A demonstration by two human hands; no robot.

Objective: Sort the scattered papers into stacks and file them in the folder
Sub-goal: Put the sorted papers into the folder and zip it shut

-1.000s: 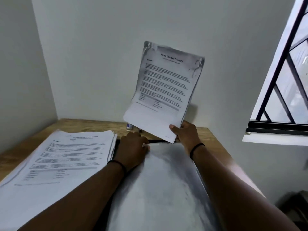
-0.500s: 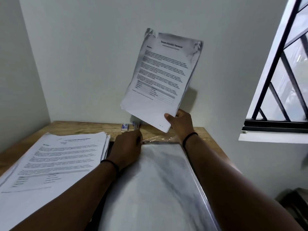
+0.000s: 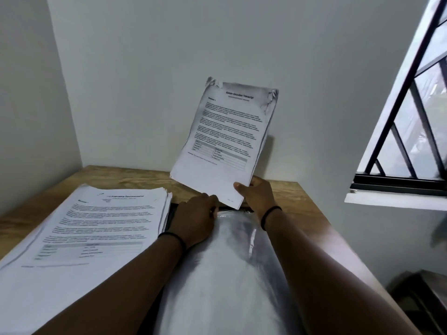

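My right hand [image 3: 256, 194] grips the lower right corner of a thin stack of printed papers [image 3: 227, 141], held upright and tilted above the far end of the folder. The folder's clear plastic sleeve [image 3: 229, 274] lies in front of me, shiny and running away toward the wall. My left hand [image 3: 196, 218] holds the sleeve's far top edge with curled fingers, just below the papers' bottom edge. A second, thicker stack of printed papers [image 3: 92, 228] lies flat on the wooden table [image 3: 302, 209] to the left of the folder.
White walls close the table in at the back and left. A barred window [image 3: 411, 129] with a white sill is at the right. Something dark stands on the floor at the lower right [image 3: 423, 298].
The held papers have come down toward the sleeve's opening, their bottom edge now just above my left hand. My left hand stays at the sleeve's top edge.
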